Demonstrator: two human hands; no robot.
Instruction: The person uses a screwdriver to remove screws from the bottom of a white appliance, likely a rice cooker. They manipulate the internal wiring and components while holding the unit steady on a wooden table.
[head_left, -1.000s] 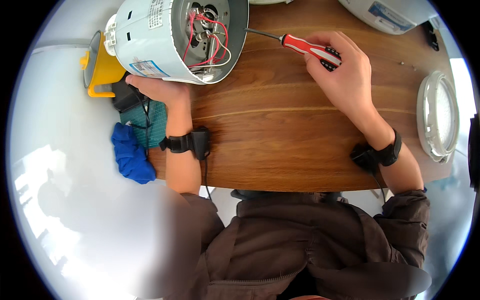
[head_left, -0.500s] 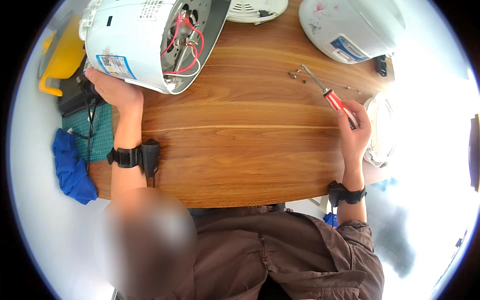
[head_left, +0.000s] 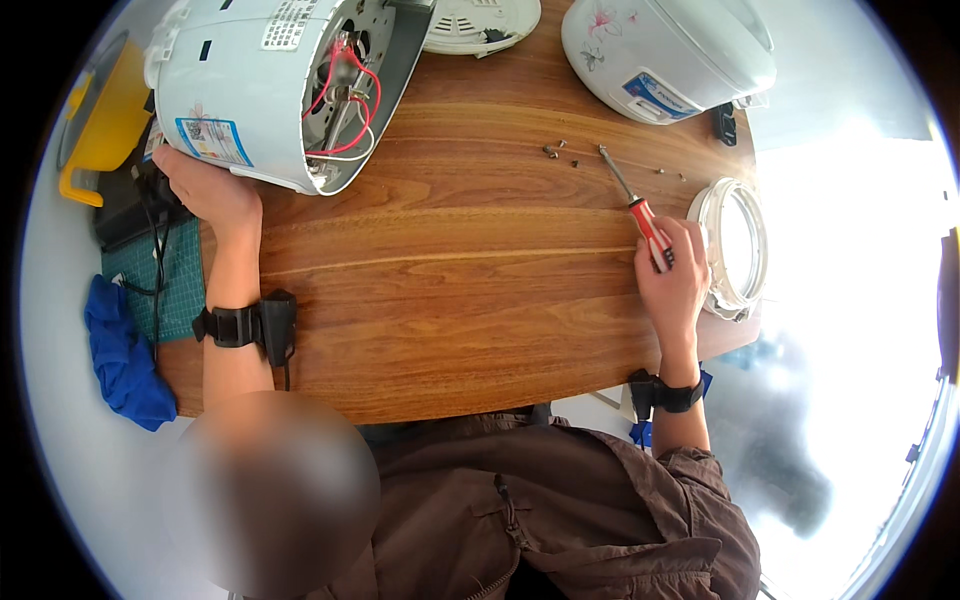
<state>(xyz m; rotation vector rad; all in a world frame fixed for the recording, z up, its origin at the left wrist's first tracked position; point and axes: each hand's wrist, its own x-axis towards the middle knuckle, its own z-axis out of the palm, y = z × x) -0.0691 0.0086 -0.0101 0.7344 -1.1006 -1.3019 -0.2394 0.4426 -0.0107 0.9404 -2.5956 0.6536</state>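
At the near left, a blue cloth (head_left: 125, 355) is seen beside a green mat (head_left: 182, 275). At the right, a screwdriver (head_left: 648, 225) is gripped in the curled fingers of the right hand (head_left: 672, 275), closely flanked by a white ring (head_left: 717, 215). The left hand (head_left: 212, 192) is laid against an open-ended housing (head_left: 265, 110) at the far left; its finger spread cannot be told. Small metal pieces (head_left: 551, 153) are scattered around the screwdriver's tip, with a flowered cooker (head_left: 650, 50) beyond.

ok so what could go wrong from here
The tiny loose parts, likely screws, near the tip of the screwdriver might get knocked away and lost. The appliance, on its side, could roll if the left hand lets go. Its exposed wires might get snagged.
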